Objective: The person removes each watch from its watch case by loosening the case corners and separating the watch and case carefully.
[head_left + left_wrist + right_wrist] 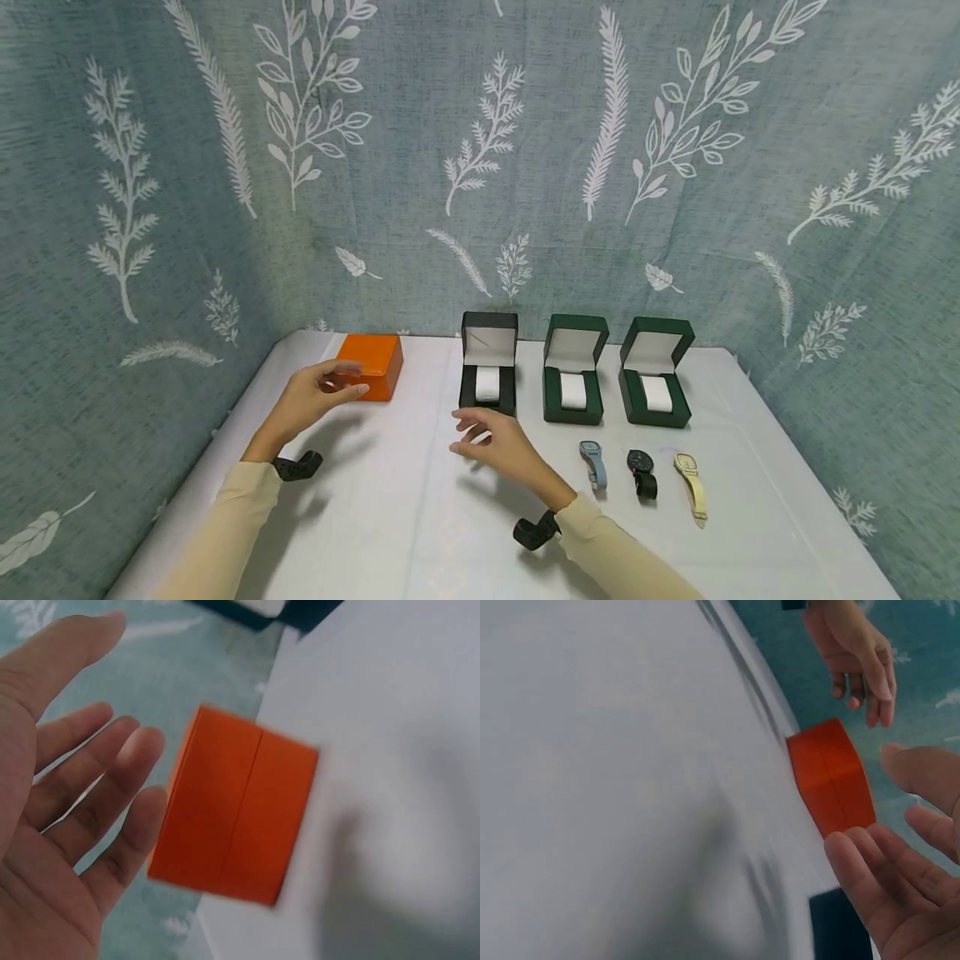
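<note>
A closed orange box (371,365) sits at the back left of the white table (420,517). My left hand (315,393) hovers just in front of it, fingers spread and holding nothing; the left wrist view shows the open left hand (67,802) beside the orange box (236,806). My right hand (491,437) hangs above the table in front of a black open watch box (489,364), fingers relaxed and empty. In the right wrist view the right hand (900,847) is spread near the orange box (831,776), with the left hand (855,652) beyond it.
Two green open watch boxes (573,369) (656,372) stand right of the black one, each with a white cushion. Three watches lie in front: blue (594,463), black (642,473), cream (692,486). Leaf-patterned cloth (480,167) hangs behind and at both sides.
</note>
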A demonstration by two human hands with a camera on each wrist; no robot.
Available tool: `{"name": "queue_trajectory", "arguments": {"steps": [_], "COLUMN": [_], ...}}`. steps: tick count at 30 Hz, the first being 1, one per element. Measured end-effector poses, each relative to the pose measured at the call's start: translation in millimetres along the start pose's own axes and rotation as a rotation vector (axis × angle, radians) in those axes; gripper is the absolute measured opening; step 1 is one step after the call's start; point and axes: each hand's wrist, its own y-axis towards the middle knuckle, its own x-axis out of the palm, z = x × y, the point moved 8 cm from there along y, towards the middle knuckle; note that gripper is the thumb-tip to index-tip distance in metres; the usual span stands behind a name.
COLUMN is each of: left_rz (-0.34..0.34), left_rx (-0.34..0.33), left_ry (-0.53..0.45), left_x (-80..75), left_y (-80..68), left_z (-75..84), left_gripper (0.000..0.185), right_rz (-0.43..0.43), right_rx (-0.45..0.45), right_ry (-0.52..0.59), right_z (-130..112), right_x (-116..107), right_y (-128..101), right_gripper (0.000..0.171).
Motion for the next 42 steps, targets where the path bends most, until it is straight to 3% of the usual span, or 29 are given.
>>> {"name": "queue_trajectory", "arguments": {"steps": [9, 17, 21, 31, 42], "left_rz": [0.043, 0.002, -0.035, -0.244, -0.266], "left_rx": [-0.070, -0.155, -0.182, -0.239, -0.256], "left_ry": [-0.041, -0.077, -0.097, -0.139, -0.196], "left_x": [-23.1, -30.1, -31.2, -22.0, -13.8], "left_y": [8.7, 14.4, 17.4, 25.4, 34.2], "left_z": [-36.7, -56.9, -63.2, -76.3, -81.7], "left_gripper": [0.058, 0.071, 0.077, 0.088, 0.093], "right_rz": [0.005, 0.019, 0.042, 0.071, 0.017], "right_rx": [0.036, 0.044, 0.060, 0.115, 0.122], "right_ry": [0.013, -0.006, -0.008, 0.015, -0.048], "right_z": [-5, 2, 11, 21, 11], "right_x": [26, 44, 50, 63, 73], "right_y": [26, 47, 59, 80, 108], "right_gripper": [0.050, 0.052, 0.051, 0.050, 0.055]}}
